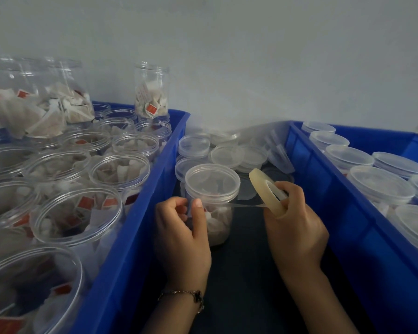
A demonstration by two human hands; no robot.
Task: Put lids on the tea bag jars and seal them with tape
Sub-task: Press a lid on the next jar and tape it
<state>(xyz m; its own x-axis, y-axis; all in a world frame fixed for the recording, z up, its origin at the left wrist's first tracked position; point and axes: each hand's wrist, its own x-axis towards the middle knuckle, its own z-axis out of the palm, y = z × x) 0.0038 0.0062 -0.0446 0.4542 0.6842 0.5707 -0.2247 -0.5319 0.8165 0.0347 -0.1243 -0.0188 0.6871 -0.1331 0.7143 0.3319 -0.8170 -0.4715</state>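
At far left a blue crate [140, 237] holds many open clear jars of tea bags [120, 174], none lidded; more jars are stacked on top at the back, one [151, 90] standing upright against the wall.

Between the crates, on a dark desk [246, 273], stands the lidded tea bag jar [211, 201], its translucent lid [212, 183] seated on the rim. The left hand [182, 235], a beaded bracelet [186, 296] on its wrist, has its grip curled against the jar's left side, thumb and fingers pinching the free end of the tape just below the lid. A thin strip of clear tape [247, 205] runs taut from there across the jar's front to the tape roll [268, 192].

The right hand [297, 227] grips that roll, fingers hooked through its core and thumb under it, just right of the jar.

Behind the jar lies a loose pile of spare lids [227, 154].

At right a second blue crate [336, 213] holds rows of lidded jars [381, 182].
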